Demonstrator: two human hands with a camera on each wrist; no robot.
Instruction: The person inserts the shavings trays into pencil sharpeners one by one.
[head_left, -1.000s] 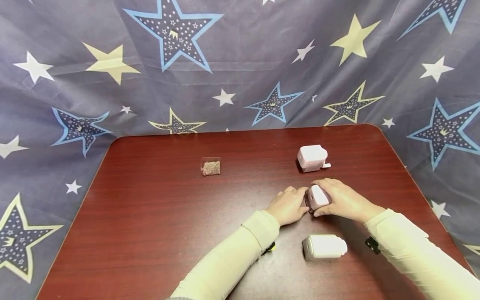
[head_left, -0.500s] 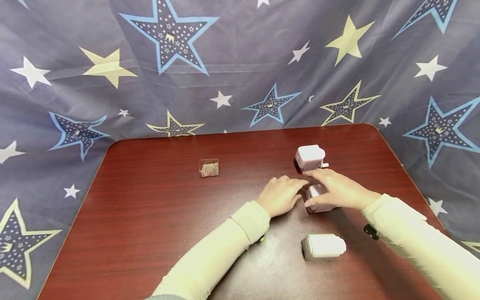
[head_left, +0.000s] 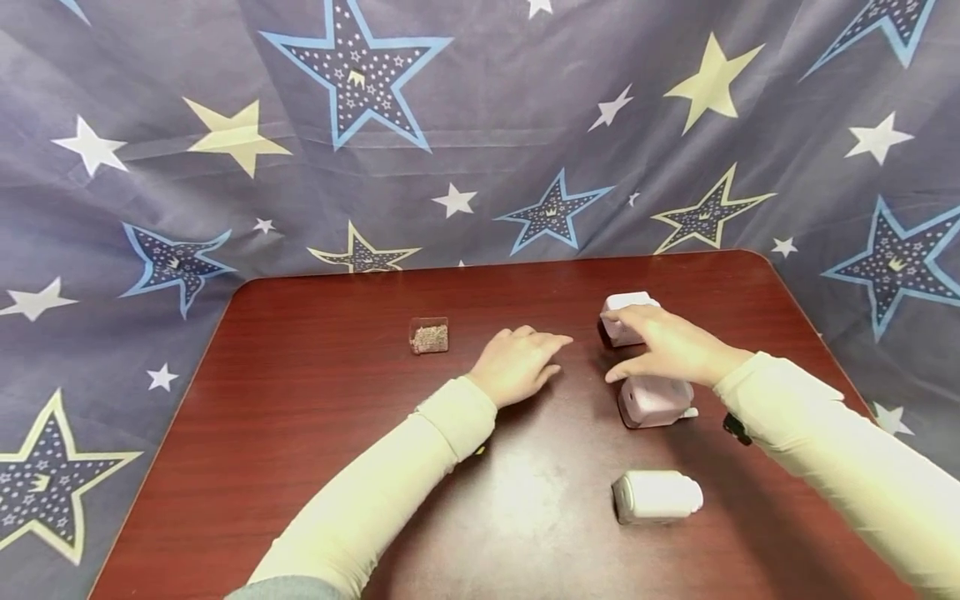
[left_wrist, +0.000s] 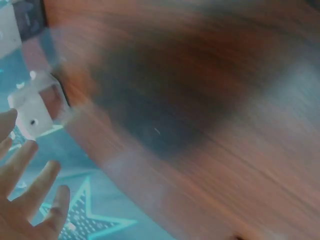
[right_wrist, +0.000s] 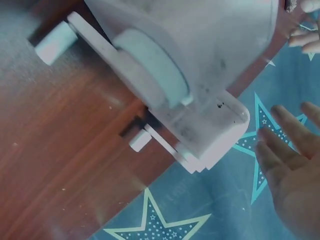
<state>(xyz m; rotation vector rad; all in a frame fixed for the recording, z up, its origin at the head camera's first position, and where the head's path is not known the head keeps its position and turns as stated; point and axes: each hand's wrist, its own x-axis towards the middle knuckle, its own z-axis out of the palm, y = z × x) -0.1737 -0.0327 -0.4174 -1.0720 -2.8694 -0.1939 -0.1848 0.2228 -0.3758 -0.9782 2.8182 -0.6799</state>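
Observation:
Three white, boxy devices with small cranks stand on the dark red table (head_left: 315, 417). My right hand (head_left: 663, 343) reaches, fingers straight, over the far device (head_left: 622, 332); contact is unclear. The middle device (head_left: 652, 402) stands free just below that hand, and fills the right wrist view (right_wrist: 165, 55), with the far device (right_wrist: 212, 127) and my right fingers (right_wrist: 290, 165) beyond it. The near device (head_left: 657, 496) lies on its side. My left hand (head_left: 517, 362) hovers open and holds nothing, left of the devices. The left wrist view is blurred and shows its fingers (left_wrist: 25, 200).
A small clear box (head_left: 429, 337) of brownish bits stands left of my left hand, also visible as the box (left_wrist: 40, 107) in the left wrist view. A star-patterned blue cloth (head_left: 450, 125) hangs behind and around the table.
Both hands have let go of the middle device, which now stands on the table. The left hand moved left and away. The right hand moved up over the far device.

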